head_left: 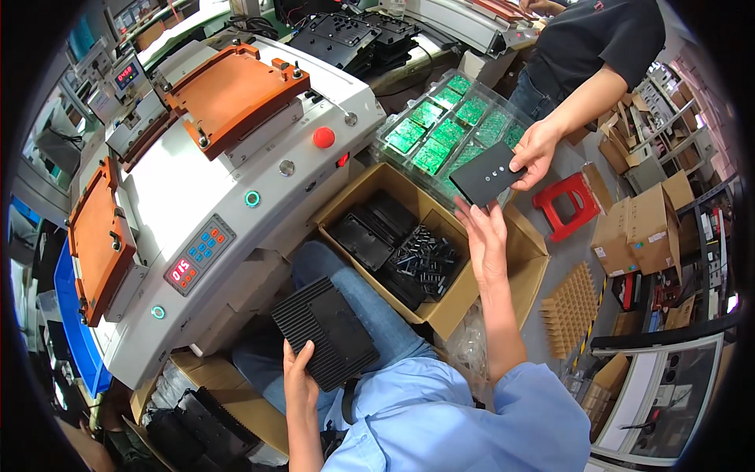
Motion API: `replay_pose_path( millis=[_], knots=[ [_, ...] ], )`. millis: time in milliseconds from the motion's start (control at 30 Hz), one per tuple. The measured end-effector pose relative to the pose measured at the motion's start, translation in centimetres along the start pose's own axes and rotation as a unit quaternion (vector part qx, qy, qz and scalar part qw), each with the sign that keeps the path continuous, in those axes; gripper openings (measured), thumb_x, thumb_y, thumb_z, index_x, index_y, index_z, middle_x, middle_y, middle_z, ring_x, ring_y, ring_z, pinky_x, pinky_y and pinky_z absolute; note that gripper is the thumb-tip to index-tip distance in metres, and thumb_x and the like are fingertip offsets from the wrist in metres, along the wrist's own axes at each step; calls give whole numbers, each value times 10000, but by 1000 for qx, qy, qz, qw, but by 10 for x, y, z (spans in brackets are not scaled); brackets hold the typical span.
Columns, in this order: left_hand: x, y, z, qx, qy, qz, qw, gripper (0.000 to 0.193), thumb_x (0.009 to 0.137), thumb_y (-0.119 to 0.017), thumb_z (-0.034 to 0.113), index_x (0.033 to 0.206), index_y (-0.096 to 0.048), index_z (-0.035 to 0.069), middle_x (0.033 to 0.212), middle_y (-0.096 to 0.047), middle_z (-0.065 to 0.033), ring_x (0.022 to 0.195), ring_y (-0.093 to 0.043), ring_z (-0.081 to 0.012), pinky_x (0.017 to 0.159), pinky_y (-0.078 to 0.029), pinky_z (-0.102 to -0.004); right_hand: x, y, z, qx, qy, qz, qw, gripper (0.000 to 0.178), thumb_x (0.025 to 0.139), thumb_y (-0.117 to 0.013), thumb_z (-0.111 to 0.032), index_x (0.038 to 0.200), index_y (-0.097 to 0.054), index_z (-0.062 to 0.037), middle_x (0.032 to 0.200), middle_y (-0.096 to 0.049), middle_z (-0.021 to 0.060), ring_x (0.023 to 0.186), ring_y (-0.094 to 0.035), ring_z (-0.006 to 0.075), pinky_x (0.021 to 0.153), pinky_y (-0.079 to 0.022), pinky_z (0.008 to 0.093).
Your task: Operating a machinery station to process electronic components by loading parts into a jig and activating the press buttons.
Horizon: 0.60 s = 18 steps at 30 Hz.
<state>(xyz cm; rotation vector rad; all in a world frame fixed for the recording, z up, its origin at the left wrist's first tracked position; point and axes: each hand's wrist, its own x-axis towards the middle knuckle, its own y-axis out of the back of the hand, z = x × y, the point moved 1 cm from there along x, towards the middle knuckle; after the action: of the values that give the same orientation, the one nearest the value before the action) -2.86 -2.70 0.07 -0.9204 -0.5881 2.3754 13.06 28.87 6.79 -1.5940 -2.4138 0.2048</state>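
Note:
My left hand [299, 376] grips a black ribbed housing [326, 332] by its lower left edge, thumb on top, above my lap. Fingers extended, my right hand [486, 236] reaches up at the lower edge of a flat black panel [486, 175] with small white symbols. A co-worker's hand [539, 153] holds that panel by its right end. Whether my fingertips touch it, I cannot tell. Below my right hand stands an open cardboard box [448, 318] with black housings [362, 240] and a heap of small black and metallic parts [429, 263].
A white machine [228, 185] with orange fixtures [236, 94], a red button [323, 137] and a keypad [198, 256] fills the left. Green circuit boards [432, 134] lie in a clear tray beyond the box. A red stool [566, 203] and cardboard cartons [645, 232] stand right.

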Motion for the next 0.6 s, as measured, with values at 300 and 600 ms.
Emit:
replay_pose_path(
  millis=[300, 600],
  knots=[
    [-7, 11, -3, 41, -52, 2, 998, 692, 800, -606, -31, 1420, -303, 27, 1233, -531, -114, 1067, -553, -198, 933, -439, -303, -2, -11, -4, 210, -20, 26, 977, 319, 913, -541, -78, 1224, -496, -24, 1104, -600, 91, 1004, -607, 230, 889, -501, 359],
    [-16, -7, 12, 64, -42, -5, 997, 796, 764, -608, -35, 1464, -242, 57, 1339, -467, -120, 1155, -517, -218, 979, -416, -307, 23, -39, -54, 362, -80, -98, 923, 421, 917, -596, -291, 1240, -468, -53, 1262, -499, 96, 1208, -475, 254, 1057, -364, 486]
  ],
)
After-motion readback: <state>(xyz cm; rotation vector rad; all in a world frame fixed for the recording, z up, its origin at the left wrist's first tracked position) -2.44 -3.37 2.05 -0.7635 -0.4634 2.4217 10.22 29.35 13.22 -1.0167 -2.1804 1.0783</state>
